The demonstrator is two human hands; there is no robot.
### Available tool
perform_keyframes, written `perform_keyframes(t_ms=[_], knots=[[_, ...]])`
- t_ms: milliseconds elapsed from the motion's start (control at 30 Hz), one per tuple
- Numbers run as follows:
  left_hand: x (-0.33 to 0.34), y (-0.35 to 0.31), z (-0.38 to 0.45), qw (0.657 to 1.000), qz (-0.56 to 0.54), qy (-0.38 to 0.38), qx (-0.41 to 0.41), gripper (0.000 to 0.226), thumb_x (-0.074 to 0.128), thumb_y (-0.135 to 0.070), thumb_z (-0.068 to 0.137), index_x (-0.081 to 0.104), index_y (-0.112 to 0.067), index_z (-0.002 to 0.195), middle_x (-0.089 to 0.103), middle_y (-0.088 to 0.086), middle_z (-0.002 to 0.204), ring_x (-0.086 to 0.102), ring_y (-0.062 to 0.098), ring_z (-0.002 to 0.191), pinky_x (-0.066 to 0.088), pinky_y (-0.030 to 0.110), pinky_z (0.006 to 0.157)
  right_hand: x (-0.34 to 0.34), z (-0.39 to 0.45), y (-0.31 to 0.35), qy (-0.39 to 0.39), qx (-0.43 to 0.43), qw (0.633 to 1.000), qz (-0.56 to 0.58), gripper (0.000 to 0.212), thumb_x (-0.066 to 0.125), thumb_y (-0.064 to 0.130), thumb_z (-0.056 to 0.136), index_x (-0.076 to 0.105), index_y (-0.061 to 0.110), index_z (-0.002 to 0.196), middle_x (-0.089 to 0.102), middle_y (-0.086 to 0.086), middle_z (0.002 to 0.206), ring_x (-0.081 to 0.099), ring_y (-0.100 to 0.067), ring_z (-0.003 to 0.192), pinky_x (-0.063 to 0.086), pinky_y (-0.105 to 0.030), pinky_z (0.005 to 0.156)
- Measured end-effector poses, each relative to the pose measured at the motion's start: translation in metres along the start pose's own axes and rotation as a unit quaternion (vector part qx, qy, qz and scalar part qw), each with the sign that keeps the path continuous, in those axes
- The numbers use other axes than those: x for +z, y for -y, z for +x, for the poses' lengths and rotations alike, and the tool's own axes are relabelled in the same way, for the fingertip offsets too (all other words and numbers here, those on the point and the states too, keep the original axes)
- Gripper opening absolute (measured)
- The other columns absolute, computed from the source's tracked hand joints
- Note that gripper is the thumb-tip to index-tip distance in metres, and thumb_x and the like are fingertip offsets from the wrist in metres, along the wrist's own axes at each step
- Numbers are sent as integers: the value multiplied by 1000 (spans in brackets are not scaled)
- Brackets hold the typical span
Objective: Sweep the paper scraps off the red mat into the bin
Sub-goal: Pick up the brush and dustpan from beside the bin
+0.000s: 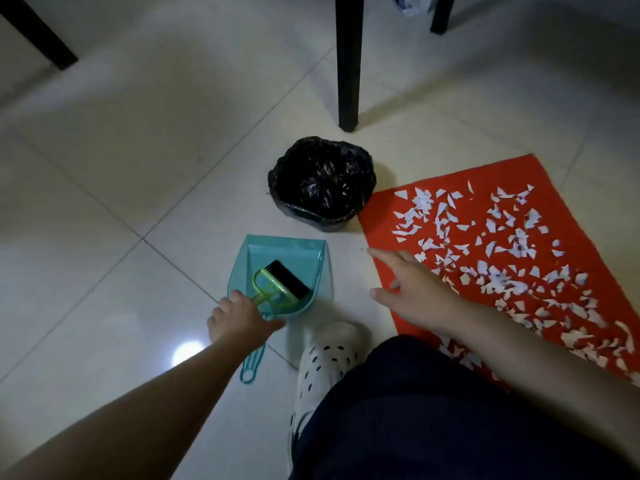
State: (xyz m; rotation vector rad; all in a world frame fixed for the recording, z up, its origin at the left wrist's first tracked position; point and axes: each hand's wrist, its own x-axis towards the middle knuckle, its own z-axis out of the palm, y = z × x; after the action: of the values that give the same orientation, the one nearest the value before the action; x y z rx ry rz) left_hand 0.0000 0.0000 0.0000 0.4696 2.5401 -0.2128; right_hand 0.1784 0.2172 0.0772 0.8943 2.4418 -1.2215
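A red mat [388, 220] lies on the tiled floor at the right, strewn with several white paper scraps [502, 251]. Left of its far corner stands a bin [322, 183] lined with a black bag. A teal dustpan [287, 251] lies on the floor in front of the bin, and a small green hand brush [280, 284] with black bristles rests inside it. My left hand [239, 318] grips the dustpan where its handle meets the pan. My right hand [412, 289] hovers with straight fingers over the mat's near left edge and holds nothing.
A black table leg [348, 64] stands on the floor just behind the bin, with two more dark legs at the far left and far right. My white perforated shoe [325, 362] and dark trouser leg fill the lower middle, beside the dustpan handle.
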Motion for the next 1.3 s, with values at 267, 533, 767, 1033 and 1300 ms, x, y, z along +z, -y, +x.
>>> perform_keyframes(t_ms=[267, 533, 767, 1033, 1300], knots=[[29, 6, 8, 995, 2, 77, -60, 114, 77, -68, 60, 27, -3, 139, 48, 15, 132, 48, 32, 121, 39, 44, 101, 12, -2, -12, 17, 9, 1000, -13, 68, 57, 41, 92, 19, 45, 148, 32, 4, 147, 48, -18, 124, 46, -42, 100], [40, 1, 6, 972, -201, 68, -102, 67, 80, -26, 75, 32, -6, 118, 57, 11, 93, 61, 29, 83, 52, 38, 67, 17, -7, -18, 19, 14, 999, -24, 69, 57, 39, 93, 16, 44, 148, 32, 4, 151, 49, -18, 123, 46, -41, 100], [51, 3, 14, 868, -443, 144, -172, 29, 79, -15, 79, 60, 2, 93, 69, 15, 77, 64, 24, 58, 55, 33, 54, 19, -7, -14, 16, 7, 1000, -24, 69, 57, 37, 93, 16, 44, 148, 31, 5, 152, 47, -18, 127, 44, -41, 103], [76, 12, -8, 826, -525, 141, -145, 22, 70, -15, 88, 57, -4, 102, 52, 9, 65, 44, 17, 49, 37, 24, 42, 17, -13, -15, 10, 7, 1000, -27, 68, 56, 37, 93, 16, 45, 147, 34, 3, 151, 47, -19, 127, 45, -44, 103], [80, 16, -60, 824, -549, 89, -106, 13, 63, -11, 92, 54, -3, 88, 47, 8, 58, 38, 16, 45, 31, 23, 41, -3, -29, 5, 19, -28, 998, -58, 65, 58, 34, 93, 22, 42, 147, 50, 1, 137, 59, -11, 101, 51, -37, 93]])
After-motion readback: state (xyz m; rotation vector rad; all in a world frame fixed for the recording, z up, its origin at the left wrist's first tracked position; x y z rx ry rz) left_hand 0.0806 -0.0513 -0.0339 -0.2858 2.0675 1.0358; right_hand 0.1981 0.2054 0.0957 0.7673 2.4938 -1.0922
